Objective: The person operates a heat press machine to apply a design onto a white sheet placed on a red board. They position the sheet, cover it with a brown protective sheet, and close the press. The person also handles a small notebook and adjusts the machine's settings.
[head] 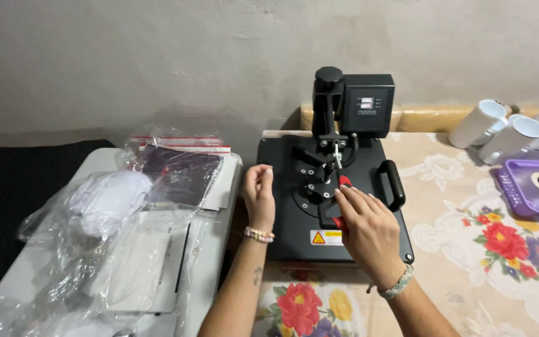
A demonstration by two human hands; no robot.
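Note:
A black heat press (pixel 294 212) sits shut on the flowered tablecloth, with its control box (pixel 369 103) at the back and a black handle (pixel 394 184) on the right. My right hand (pixel 366 234) rests on top of the press, fingers around a red-handled tool (pixel 343 182) at the centre fittings. My left hand (pixel 260 193) hovers at the press's left edge with loosely curled fingers, holding nothing. Both wrists wear bead bracelets.
Left of the press, a white table (pixel 213 249) holds clear plastic bags with dark and white folded items (pixel 179 175). Several white mugs (pixel 506 134) and a purple tray (pixel 534 187) lie at the right. A grey wall stands behind.

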